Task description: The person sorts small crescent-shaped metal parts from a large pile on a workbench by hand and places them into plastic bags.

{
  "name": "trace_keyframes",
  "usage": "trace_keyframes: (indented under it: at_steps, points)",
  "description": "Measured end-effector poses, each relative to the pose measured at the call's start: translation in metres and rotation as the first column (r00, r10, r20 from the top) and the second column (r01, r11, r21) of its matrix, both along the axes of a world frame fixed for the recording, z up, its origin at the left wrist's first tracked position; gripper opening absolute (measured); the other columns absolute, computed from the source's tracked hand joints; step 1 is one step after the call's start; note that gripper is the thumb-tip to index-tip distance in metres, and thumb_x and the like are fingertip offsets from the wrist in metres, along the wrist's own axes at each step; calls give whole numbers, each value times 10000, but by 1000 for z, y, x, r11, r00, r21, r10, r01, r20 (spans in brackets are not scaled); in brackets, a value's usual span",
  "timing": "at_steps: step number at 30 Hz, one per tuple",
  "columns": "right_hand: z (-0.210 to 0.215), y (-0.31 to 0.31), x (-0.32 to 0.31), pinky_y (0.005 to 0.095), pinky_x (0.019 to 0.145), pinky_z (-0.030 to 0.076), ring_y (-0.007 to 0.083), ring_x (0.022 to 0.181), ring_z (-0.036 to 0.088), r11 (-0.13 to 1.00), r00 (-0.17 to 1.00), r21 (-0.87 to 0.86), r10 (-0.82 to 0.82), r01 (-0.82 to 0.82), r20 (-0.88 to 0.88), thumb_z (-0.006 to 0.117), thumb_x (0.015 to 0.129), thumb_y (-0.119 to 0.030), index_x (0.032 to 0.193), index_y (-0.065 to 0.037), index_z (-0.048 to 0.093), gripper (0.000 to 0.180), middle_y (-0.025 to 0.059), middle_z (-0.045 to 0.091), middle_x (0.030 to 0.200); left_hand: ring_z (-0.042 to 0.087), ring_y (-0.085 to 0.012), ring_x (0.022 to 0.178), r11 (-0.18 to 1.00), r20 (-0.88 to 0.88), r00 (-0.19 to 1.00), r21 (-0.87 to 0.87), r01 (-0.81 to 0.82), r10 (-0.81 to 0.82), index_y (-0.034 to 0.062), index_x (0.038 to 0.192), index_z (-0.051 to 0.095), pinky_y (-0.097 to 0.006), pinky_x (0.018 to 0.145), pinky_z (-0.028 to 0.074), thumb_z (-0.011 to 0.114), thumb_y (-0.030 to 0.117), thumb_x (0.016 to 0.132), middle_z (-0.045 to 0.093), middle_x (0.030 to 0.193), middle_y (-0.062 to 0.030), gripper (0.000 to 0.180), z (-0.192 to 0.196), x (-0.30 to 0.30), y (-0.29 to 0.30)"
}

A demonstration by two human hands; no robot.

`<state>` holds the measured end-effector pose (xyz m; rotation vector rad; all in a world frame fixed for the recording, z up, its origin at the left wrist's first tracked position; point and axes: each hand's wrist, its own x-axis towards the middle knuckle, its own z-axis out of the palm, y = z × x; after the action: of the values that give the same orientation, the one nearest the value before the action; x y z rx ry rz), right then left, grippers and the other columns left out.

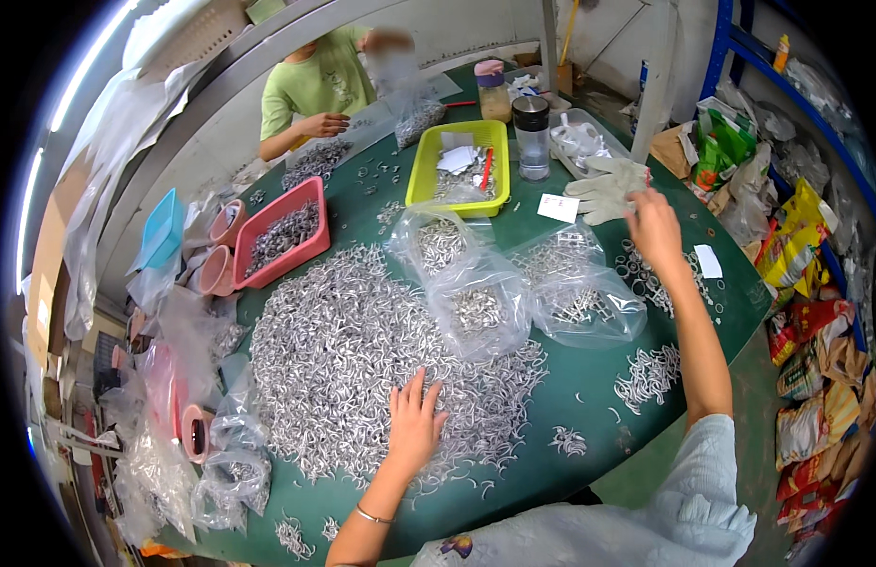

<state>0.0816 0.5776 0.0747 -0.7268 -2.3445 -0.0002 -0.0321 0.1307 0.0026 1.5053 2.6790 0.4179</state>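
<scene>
On top of a large heap of small silvery metal clips [362,350], near its front edge: left hand [414,425], palm down, fingers spread apart and pressed flat, nothing clamped. Beyond the heap and to its right: right hand [653,227], arm stretched out, fingertips reaching a pale work glove [603,189]; cannot tell whether closed on it. Under the heap: green table [589,378], curved front rim, crowded workshop around it. Just right of the heap, between the two hands: clear plastic bags [513,283] part-filled with clips. Further right of the heap: smaller clusters of clips [646,373] and a small white paper slip [708,261]. Behind the heap: yellow tray [457,165] with papers and clips; beside it a clear bottle with a black cap [531,137]; a white card [557,208] flat on the table. Left and behind the heap: pink tray [285,231] of clips, pink cups [220,250], a light blue scoop [162,229]. Far behind the heap: another person in a green shirt [315,85], hand on the table. Far right of the heap, off the table: colourful snack packets [806,283] below blue shelving [731,42]. Left of the heap, at the table edge: more clear bags [211,463], crumpled.
</scene>
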Motion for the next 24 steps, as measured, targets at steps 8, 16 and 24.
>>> trace_keyframes:
  at_steps: [8, 16, 24]
  points:
    - [19, -229, -14, 409, 905, 417, 316, 1065, 505, 386, 404, -454, 913, -803, 62, 700, 769, -162, 1070, -32, 559, 357, 137, 521, 1115, 450, -384, 1171, 992, 80, 996, 121, 30, -40, 73, 1191, 513, -476, 1025, 323, 665, 129, 776, 463, 1284, -197, 445, 15, -7, -12]
    - [-50, -302, -40, 434, 977, 352, 348, 1203, 391, 276, 292, -404, 956, -872, 21, 776, 666, -194, 1237, -1, 435, 693, 172, 400, 1247, 475, -329, 1153, 983, 93, 995, 182, 19, -36, 51, 1167, 505, -460, 975, 325, 679, 123, 709, 503, 1235, -166, 495, 9, -10, -30]
    - [-73, -300, -43, 418, 944, 368, 313, 1104, 491, 448, 398, -309, 893, -839, 212, 719, 726, -297, 1171, -59, 518, 543, 135, 506, 1181, 474, -303, 1156, 983, -62, 998, 185, 12, 0, 12, 1102, 545, -423, 945, 356, 602, 34, 733, 534, 1191, -130, 374, 1, -3, -53]
